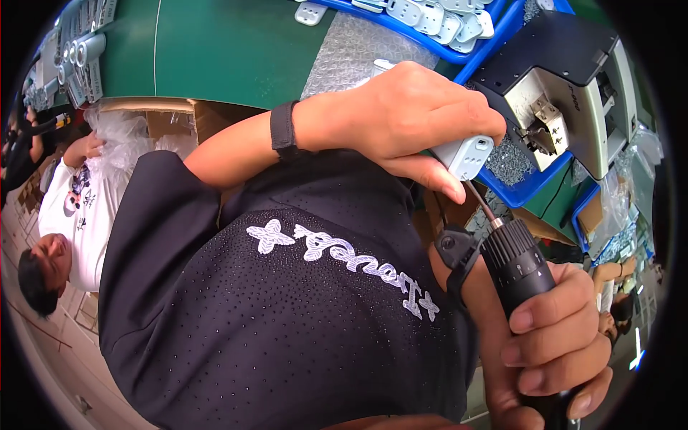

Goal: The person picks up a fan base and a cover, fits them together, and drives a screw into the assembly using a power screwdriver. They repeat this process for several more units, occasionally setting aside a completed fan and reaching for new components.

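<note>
My left hand (416, 115) is closed around a pale grey plastic part (473, 158); its end, with small holes, sticks out between thumb and fingers. The rest of the part is covered by the hand. In my right hand (562, 340) is a black electric screwdriver (512, 254), gripped round its body and tilted up to the left. Its thin bit (481, 201) reaches the lower edge of the part's holed end; whether the tip sits in a hole, I cannot tell. Behind my left wrist a bit of white plastic (383, 67) shows, mostly hidden.
Right of my hands stands a dark screw feeder (545, 54) with a metal front, beside a blue tray (527, 193) of small screws. A blue bin (423, 36) holds grey plates. Bubble wrap (344, 54) lies on the green table (222, 50). At left are stacked parts (82, 68) and a person (79, 193).
</note>
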The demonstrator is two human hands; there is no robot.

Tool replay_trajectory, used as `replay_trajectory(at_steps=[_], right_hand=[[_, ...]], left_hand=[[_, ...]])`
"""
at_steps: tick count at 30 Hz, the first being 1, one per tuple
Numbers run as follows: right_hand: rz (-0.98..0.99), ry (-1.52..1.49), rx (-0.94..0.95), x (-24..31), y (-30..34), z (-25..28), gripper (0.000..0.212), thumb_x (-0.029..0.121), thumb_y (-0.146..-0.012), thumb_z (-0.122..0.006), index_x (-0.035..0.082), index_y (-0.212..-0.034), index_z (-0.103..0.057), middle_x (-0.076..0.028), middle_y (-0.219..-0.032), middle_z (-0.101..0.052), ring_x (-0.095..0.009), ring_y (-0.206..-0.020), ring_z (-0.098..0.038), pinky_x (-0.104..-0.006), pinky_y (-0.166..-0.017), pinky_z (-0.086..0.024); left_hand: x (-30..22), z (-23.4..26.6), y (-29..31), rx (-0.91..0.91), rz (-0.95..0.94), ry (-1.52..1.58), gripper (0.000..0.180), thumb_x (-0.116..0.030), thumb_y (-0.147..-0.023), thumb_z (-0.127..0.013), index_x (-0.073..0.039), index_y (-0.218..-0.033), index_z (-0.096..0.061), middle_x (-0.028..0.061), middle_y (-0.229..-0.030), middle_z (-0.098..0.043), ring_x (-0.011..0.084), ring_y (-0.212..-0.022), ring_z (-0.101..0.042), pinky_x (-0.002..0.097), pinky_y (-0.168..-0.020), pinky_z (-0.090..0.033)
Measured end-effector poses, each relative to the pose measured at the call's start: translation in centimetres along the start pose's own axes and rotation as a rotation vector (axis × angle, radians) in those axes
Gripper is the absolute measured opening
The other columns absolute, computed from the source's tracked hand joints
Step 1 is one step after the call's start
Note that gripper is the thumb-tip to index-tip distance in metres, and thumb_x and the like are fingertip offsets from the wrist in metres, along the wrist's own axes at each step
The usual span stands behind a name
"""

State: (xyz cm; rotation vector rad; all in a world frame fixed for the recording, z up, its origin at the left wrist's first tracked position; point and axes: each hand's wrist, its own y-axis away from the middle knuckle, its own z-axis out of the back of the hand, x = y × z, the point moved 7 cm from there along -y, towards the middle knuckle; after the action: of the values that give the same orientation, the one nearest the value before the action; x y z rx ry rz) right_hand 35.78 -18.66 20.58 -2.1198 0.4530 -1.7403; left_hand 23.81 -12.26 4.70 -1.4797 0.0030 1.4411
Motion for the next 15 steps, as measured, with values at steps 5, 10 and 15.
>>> replay_trajectory(at_steps=[5,10,15], right_hand=[[-0.043,0.03,0.007,-0.6,0.0,0.7,0.037,0.028,-0.096,-0.06,0.011,-0.126,-0.046,-0.003,-0.083,-0.049,-0.017,-0.059,-0.05,-0.0344,-0.055,-0.051],[-0.044,0.016,0.008,-1.0,-0.1,0.6,0.037,0.025,-0.095,-0.06,0.012,-0.127,-0.046,-0.003,-0.082,-0.05,-0.017,-0.059,-0.05,-0.0342,-0.055,-0.051],[0.024,-0.064,-0.186,-1.5,-0.4,0.5,0.04,0.036,-0.083,-0.069,0.009,-0.11,-0.059,0.001,-0.077,-0.055,-0.01,-0.057,-0.049,-0.0304,-0.063,-0.043]], left_hand=[[-0.1,-0.7,-0.6,-0.014,0.027,-0.015,0.062,-0.053,-0.086,-0.069,0.002,-0.113,-0.058,0.0109,-0.095,-0.068,0.0284,-0.073,-0.068,0.0352,-0.059,-0.054],[-0.2,-0.9,-0.8,0.013,0.021,0.005,0.061,-0.052,-0.087,-0.068,0.002,-0.113,-0.058,0.0105,-0.093,-0.067,0.0282,-0.072,-0.067,0.0357,-0.058,-0.054],[-0.2,-0.3,-0.4,-0.048,0.026,-0.012,0.059,-0.052,-0.089,-0.066,0.001,-0.113,-0.058,0.0093,-0.09,-0.066,0.0277,-0.069,-0.066,0.0363,-0.056,-0.052]])
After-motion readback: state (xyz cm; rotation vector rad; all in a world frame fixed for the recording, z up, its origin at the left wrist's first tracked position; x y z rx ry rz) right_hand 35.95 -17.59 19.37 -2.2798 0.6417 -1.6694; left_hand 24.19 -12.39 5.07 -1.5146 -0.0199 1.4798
